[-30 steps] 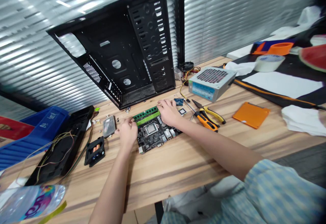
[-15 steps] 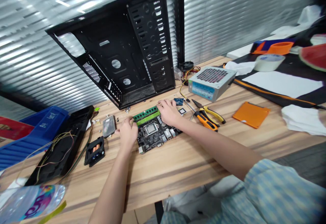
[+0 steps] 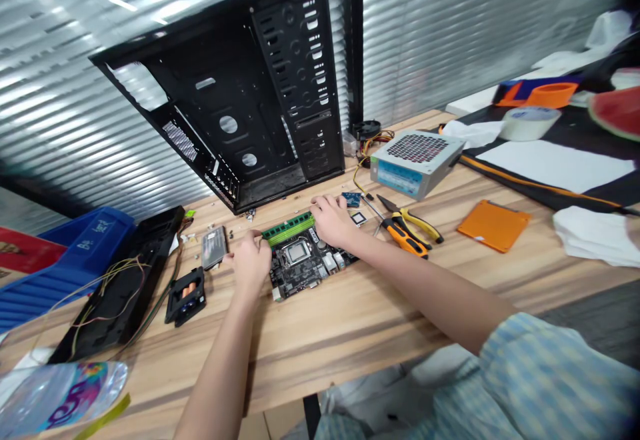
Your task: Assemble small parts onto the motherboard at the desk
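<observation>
A black motherboard (image 3: pixel 300 268) lies flat on the wooden table, its square metal processor (image 3: pixel 296 252) facing up. Along its far edge a green RAM stick (image 3: pixel 287 226) stands upright at the light-green memory slots (image 3: pixel 293 232). My left hand (image 3: pixel 251 258) has its fingers curled at the stick's left end, with the thumb sticking out to the left. At the right end, the bent fingers of my right hand (image 3: pixel 331 219) press on the stick. My fingers hide both ends, and I cannot tell how deep the stick sits.
Behind the board stands an open black computer case (image 3: pixel 225 93). On the right are a power supply (image 3: pixel 417 160), a screwdriver (image 3: pixel 405 237), pliers (image 3: pixel 423 222) and an orange plate (image 3: pixel 494 225). A metal-cased drive (image 3: pixel 215 248), black bracket (image 3: pixel 186 297), blue bin (image 3: pixel 95 247) and bottle (image 3: pixel 65 397) lie left.
The RAM stick's top edge is slightly lower against the slots. Both hands keep nearly the same place at its ends.
</observation>
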The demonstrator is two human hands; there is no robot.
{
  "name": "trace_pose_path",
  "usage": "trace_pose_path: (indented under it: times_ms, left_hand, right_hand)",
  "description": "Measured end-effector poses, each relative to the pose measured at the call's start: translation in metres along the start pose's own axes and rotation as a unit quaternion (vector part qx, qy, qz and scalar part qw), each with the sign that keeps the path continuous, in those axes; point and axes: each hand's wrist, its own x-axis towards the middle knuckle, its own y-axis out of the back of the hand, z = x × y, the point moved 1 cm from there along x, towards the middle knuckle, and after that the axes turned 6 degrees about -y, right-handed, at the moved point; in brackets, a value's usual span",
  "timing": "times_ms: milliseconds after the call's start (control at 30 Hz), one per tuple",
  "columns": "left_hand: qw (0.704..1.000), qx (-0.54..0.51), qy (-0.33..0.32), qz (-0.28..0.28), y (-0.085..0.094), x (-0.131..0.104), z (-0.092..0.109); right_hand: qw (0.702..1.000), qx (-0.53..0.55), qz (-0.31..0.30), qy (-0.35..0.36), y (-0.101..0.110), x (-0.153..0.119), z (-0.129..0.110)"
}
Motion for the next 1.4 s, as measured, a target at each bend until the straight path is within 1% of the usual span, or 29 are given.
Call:
trace_pose_path:
  times_ms: [233, 433, 567, 667, 800, 1167, 1400]
  left_hand:
    - [0.999, 0.034, -0.019, 0.015, -0.0011, -0.0004, -0.0011]
    - [0.997, 0.06, -0.04, 0.033, -0.0006, -0.0011, -0.0013]
    - [0.996, 0.054, -0.049, 0.054, 0.0002, -0.0024, 0.0001]
    - [0.994, 0.048, -0.077, 0.064, 0.0001, -0.0036, 0.0017]
    - [0.993, 0.058, -0.09, 0.059, 0.0004, -0.0044, 0.0035]
    - [0.995, 0.075, -0.066, 0.03, 0.001, -0.0019, 0.0033]
    - [0.993, 0.081, -0.077, 0.039, -0.002, -0.0028, 0.0024]
  right_hand:
    - [1.0, -0.001, 0.0, 0.003, 0.005, -0.0015, -0.0011]
    - [1.0, -0.007, 0.005, -0.003, 0.0047, -0.0018, -0.0015]
    - [1.0, -0.005, 0.018, -0.005, 0.0033, -0.0013, -0.0014]
    - [1.0, 0.0, 0.015, 0.007, 0.0025, -0.0012, -0.0014]
    - [1.0, 0.005, 0.005, 0.013, 0.0016, -0.0011, -0.0007]
    - [1.0, 0.009, -0.006, 0.015, 0.0039, -0.0007, -0.0006]
    - [1.0, 0.014, -0.004, 0.013, 0.0025, -0.0003, 0.0008]
